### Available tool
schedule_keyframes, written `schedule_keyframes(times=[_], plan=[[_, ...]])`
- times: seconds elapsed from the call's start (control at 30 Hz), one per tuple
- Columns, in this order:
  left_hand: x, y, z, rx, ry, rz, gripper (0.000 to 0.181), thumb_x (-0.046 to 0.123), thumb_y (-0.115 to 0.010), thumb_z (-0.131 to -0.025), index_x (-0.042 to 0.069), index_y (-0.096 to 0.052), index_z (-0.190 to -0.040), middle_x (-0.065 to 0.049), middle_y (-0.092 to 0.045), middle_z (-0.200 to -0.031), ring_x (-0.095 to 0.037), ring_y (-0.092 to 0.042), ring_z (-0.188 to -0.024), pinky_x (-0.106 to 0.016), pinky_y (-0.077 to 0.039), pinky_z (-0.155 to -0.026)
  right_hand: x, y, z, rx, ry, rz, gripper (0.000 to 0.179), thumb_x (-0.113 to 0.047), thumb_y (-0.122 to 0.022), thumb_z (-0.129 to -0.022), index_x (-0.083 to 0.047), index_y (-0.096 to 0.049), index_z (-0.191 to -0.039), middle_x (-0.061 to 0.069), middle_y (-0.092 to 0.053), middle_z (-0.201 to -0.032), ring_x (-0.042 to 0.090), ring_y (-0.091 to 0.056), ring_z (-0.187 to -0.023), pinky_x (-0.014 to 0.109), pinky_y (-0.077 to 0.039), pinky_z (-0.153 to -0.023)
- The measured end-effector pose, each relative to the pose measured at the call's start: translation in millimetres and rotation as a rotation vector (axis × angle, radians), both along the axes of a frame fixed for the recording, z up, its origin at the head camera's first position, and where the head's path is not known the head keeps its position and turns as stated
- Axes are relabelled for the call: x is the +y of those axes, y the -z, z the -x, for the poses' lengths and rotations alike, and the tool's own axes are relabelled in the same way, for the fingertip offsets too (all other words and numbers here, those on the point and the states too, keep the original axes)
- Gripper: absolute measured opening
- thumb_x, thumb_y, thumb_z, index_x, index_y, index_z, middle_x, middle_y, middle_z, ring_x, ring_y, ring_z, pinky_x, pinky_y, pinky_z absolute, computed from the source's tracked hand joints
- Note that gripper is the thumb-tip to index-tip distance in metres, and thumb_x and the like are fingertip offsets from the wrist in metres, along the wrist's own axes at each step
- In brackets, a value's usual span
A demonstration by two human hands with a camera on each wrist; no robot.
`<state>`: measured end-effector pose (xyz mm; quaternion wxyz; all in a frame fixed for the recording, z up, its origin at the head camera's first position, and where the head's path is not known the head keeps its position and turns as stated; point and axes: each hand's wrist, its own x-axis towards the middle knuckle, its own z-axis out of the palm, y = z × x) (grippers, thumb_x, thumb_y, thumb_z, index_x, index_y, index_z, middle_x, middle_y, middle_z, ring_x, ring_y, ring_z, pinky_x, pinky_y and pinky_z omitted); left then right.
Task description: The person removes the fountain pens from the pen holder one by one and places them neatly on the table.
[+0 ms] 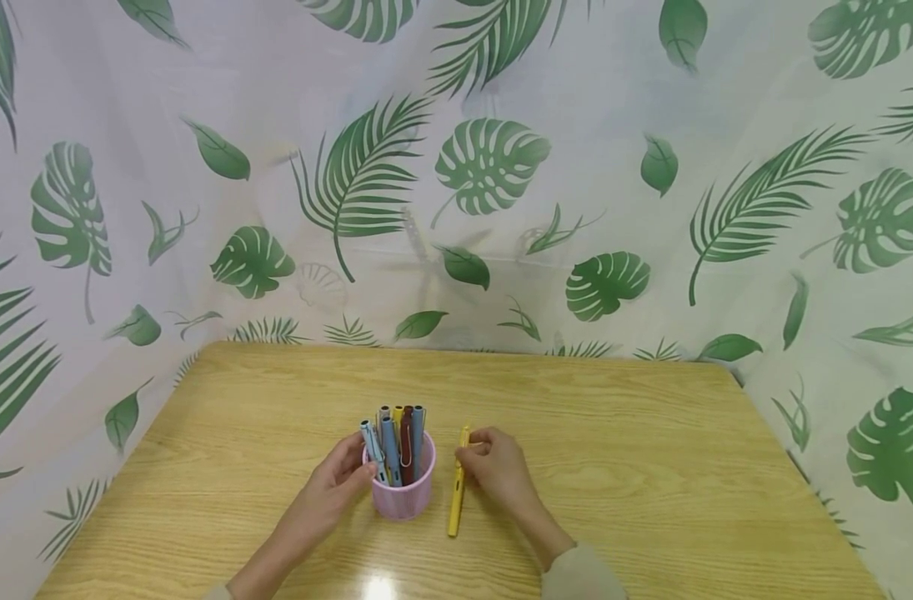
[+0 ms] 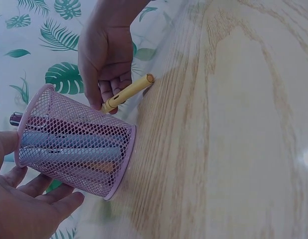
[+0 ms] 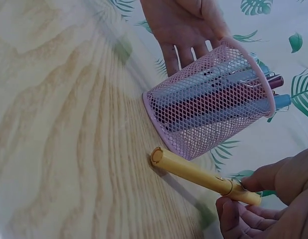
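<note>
A pink mesh pen holder (image 1: 401, 500) stands upright on the table with several capped pens in it, among them light blue, blue-grey and dark red ones (image 1: 407, 446). My left hand (image 1: 341, 479) holds the holder from its left side, thumb at the rim, fingers along the mesh (image 2: 76, 149). To the right of the holder, my right hand (image 1: 499, 471) pinches a yellow pen (image 1: 456, 500) near its far end between thumb and fingers. That pen slants, its near end low over the tabletop, as the right wrist view shows its free end (image 3: 161, 158) close to the wood.
The wood-grain table (image 1: 651, 467) spreads out on both sides of the hands. Behind and beside it hangs a white cloth (image 1: 554, 292) printed with green leaves. A bright light reflection lies near the table's front.
</note>
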<state>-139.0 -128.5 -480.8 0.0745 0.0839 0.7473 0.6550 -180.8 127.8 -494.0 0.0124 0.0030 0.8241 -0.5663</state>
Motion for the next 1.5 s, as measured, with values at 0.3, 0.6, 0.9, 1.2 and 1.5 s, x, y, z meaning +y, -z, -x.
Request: schedule_keyframes(times=[0.3, 0.6, 0.9, 1.2, 1.5], plan=[[-1.0, 0.9, 0.0, 0.001, 0.004, -0.009, 0.062, 0.025, -0.059, -0.106, 0.001, -0.035, -0.158, -0.026, -0.048, -0.152, -0.043, -0.045, -0.141, -0.056, -0.037, -0.117, -4.1, -1.5, -0.8, -0.004, -0.013, -0.025, 0.03, -0.002, -0.072, -0.089, 0.015, -0.061, -0.111, 0.01, -0.071, -0.082, 0.011, -0.061, -0.061, 0.02, -0.052, -0.053], [-0.5, 2.4, -0.9, 0.006, 0.005, -0.015, 0.061, 0.025, -0.059, -0.107, 0.002, -0.036, -0.158, -0.026, -0.049, -0.152, -0.043, -0.046, -0.141, -0.056, -0.039, -0.116, -6.4, 1.6, -1.7, 0.001, -0.004, -0.084, 0.031, -0.003, -0.073, -0.089, 0.015, -0.061, -0.111, 0.009, -0.07, -0.08, 0.012, -0.062, -0.061, 0.023, -0.054, -0.053], [0.5, 3.0, 0.2, -0.011, -0.002, -0.021, 0.061, 0.025, -0.059, -0.107, 0.003, -0.035, -0.158, -0.024, -0.048, -0.153, -0.041, -0.044, -0.142, -0.054, -0.039, -0.116, -7.7, 5.0, 1.5, 0.021, 0.025, -0.131, 0.032, -0.002, -0.072, -0.086, 0.016, -0.061, -0.111, 0.012, -0.07, -0.082, 0.012, -0.062, -0.062, 0.024, -0.055, -0.054], [0.4, 2.0, -1.1, -0.005, -0.003, -0.007, 0.062, 0.025, -0.059, -0.107, 0.001, -0.034, -0.158, -0.026, -0.047, -0.153, -0.043, -0.044, -0.142, -0.054, -0.039, -0.116, -7.2, 8.2, 3.3, 0.01, 0.039, -0.189, 0.037, -0.003, -0.067, -0.08, 0.014, -0.062, -0.112, 0.005, -0.065, -0.072, 0.011, -0.059, -0.059, 0.024, -0.05, -0.053], [0.1, 1.9, -1.2, 0.003, 0.006, -0.04, 0.062, 0.024, -0.059, -0.107, 0.0, -0.034, -0.158, -0.027, -0.047, -0.153, -0.043, -0.044, -0.142, -0.052, -0.041, -0.115, -7.0, 5.9, 1.2, 0.03, 0.024, -0.18, 0.033, -0.006, -0.068, -0.085, 0.013, -0.063, -0.112, 0.008, -0.07, -0.078, 0.013, -0.063, -0.064, 0.027, -0.056, -0.058]])
